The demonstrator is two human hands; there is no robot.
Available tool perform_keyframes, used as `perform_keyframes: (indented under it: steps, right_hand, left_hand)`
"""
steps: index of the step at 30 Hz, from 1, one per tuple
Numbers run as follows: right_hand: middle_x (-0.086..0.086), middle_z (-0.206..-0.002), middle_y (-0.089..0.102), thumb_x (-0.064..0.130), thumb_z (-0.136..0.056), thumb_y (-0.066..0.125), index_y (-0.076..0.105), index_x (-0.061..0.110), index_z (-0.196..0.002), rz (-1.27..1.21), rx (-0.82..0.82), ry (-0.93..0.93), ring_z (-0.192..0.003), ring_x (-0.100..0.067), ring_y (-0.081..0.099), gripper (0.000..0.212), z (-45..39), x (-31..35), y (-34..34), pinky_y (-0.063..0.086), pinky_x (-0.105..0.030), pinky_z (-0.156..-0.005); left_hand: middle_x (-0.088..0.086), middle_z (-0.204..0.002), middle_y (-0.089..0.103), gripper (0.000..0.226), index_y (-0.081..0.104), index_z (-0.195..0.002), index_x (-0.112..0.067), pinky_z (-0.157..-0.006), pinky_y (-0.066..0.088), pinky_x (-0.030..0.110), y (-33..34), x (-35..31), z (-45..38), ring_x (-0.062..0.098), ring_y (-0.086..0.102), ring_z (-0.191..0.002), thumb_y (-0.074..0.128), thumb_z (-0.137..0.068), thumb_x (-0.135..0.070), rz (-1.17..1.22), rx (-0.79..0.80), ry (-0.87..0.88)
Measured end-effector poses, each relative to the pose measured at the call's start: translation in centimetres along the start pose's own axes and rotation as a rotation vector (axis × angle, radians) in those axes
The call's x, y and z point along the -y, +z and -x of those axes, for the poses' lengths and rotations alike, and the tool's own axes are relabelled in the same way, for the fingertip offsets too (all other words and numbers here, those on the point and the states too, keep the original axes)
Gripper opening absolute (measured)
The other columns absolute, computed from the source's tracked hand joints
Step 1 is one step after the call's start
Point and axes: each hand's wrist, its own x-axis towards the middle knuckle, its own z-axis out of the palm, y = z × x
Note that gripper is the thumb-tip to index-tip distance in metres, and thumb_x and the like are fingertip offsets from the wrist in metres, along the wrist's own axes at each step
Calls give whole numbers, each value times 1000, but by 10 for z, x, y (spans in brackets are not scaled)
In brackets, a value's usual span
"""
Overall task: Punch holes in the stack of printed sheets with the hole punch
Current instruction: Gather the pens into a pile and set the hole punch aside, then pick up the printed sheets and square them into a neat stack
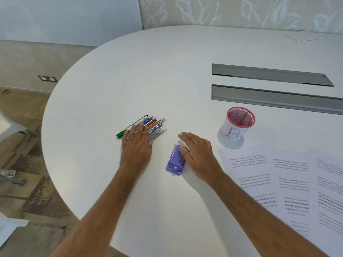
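Setup stage, looks like: right hand (199,153), fingers loose, rests against the purple hole punch (176,161) mid-table; left hand (137,145) lies flat on the pens (146,127). Printed sheets (282,182) sit spread out, right. Next they'd need stacking.

2 bare forearms in shot, no sleeves showing anywhere up to the bottom edge. The left hand (136,145) carries no ring, no watch, no glove; the right hand (199,154) is just as plain, wrist bare too. Short nails, as far as the blur allows. No bands or markings on either arm.
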Motion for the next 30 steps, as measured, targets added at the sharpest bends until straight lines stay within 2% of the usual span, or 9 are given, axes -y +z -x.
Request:
perform_keyframes:
  steps: [4,9,11,17,23,27,30]
  right_hand:
    - [1,-170,39,33,-114,44,41,19,-162,44,54,37,-160,-20,28,50,10,-11,-3,19,-37,-126]
    - [1,-173,31,40,-114,38,34,19,-165,130,50,83,-163,-20,21,55,30,-27,-12,13,-36,-130]
    - [1,-173,32,41,-114,39,34,17,-165,145,40,107,-163,-21,21,57,39,-34,-18,13,-38,-131]
    - [2,-176,25,47,-113,37,28,16,-167,178,35,184,-164,-19,15,63,70,-60,-39,6,-39,-132]
    - [-1,-177,19,48,-113,35,22,12,-168,163,39,244,-165,-20,10,67,100,-90,-58,0,-40,-134]
    - [-2,-177,18,50,-112,32,21,12,-168,189,45,268,-165,-21,8,68,122,-109,-70,-3,-39,-133]
    - [0,-178,14,52,-111,28,18,13,-169,196,46,295,-165,-20,5,70,138,-121,-79,-4,-39,-133]
  left_hand:
    - [20,-149,61,55,62,-141,-1,-116,40,59,3,-5,4,43,56,-139,39,-102,-32,14,29,22]
    - [19,-150,60,58,61,-142,-1,-116,37,60,-4,-31,5,42,55,-140,37,-104,-36,105,32,54]
    - [17,-152,59,54,62,-143,-2,-118,36,60,-9,-45,4,41,53,-142,42,-105,-34,154,20,75]
    - [13,-164,46,49,54,-152,-9,-126,23,57,-23,-89,2,37,36,-155,53,-109,-33,204,105,152]
    - [5,-171,33,64,45,-159,-17,-129,11,52,-27,-136,11,30,25,-160,24,-109,-51,237,196,204]
    - [5,-169,38,68,50,-156,-16,-128,13,52,-23,-165,20,33,28,-159,30,-103,-53,266,217,241]
    - [4,-170,36,72,48,-157,-17,-128,12,51,-19,-186,27,32,26,-159,27,-101,-57,273,264,265]
